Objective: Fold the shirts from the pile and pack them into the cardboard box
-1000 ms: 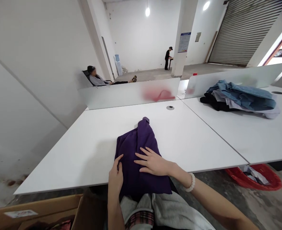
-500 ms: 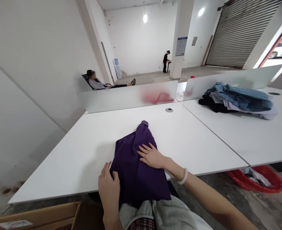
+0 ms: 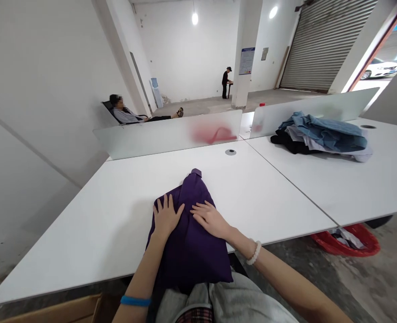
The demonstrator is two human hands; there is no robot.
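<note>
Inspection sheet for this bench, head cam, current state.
Surface: white desk, butted against a second white desk.
Job's things: purple garment, bunched, hanging over the near desk edge.
Clutter: pile of denim and dark clothes on the second desk; red basket holding clothes, on the floor; cardboard box by the near edge.
Hands: left hand and right hand flat on the garment.
Cables: nothing seen.
Surroundings: frosted divider; seated person; standing person; roller shutter.
</note>
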